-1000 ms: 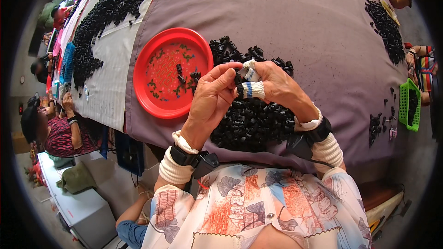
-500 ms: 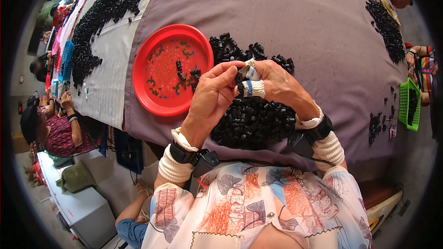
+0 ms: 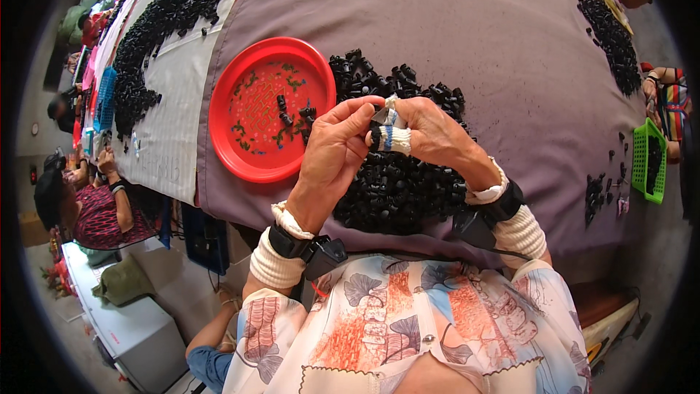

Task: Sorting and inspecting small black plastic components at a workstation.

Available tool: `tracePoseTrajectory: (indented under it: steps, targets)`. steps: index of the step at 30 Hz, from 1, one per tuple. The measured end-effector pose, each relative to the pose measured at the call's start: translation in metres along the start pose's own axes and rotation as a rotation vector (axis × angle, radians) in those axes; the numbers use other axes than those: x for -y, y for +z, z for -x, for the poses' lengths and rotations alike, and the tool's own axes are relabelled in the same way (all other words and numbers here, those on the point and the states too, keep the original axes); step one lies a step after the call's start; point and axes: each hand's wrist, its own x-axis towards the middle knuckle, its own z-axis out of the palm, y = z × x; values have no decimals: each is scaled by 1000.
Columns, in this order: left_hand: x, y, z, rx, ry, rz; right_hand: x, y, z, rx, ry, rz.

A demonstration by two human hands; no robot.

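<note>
Over the pile of small black plastic parts (image 3: pixel 401 190), my two hands meet at the fingertips. My left hand (image 3: pixel 334 138) is closed in a pinch around a small black plastic part (image 3: pixel 377 111), mostly hidden by the fingers. My right hand (image 3: pixel 432 131) is closed against it, wearing white knitted finger sleeves (image 3: pixel 394 138) with blue stripes. A thin greyish sliver shows between the fingertips; its kind is unclear. Left of my hands, a red round tray (image 3: pixel 226 138) with a printed pattern holds several black parts (image 3: pixel 284 111).
A long heap of black parts (image 3: pixel 146 51) covers a pale cloth at left. Further right lie another heap (image 3: pixel 609 44) and a green basket (image 3: pixel 640 164) beside a co-worker (image 3: pixel 667 102). Another person (image 3: pixel 109 208) sits at left, near a blue basket (image 3: pixel 107 98).
My hands have shifted very slightly left, still joined at the fingertips. The right hand's covered fingers have turned a little. The tray and heaps stay in place.
</note>
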Motion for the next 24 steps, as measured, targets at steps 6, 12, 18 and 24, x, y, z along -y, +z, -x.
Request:
tracePoseTrajectory:
  steps: [6, 12, 18, 24]
  targets:
    - [2, -8, -2, 65, -7, 130, 8, -2, 3, 46, 189, -320]
    - [2, -6, -1, 109, -20, 145, 7, -4, 2, 37, 162, -261]
    - [3, -6, -1, 93, -26, 120, 0, -3, 0, 29, 86, -162]
    - [4, -7, -1, 67, -28, 89, 0, -3, 0, 30, 66, -130]
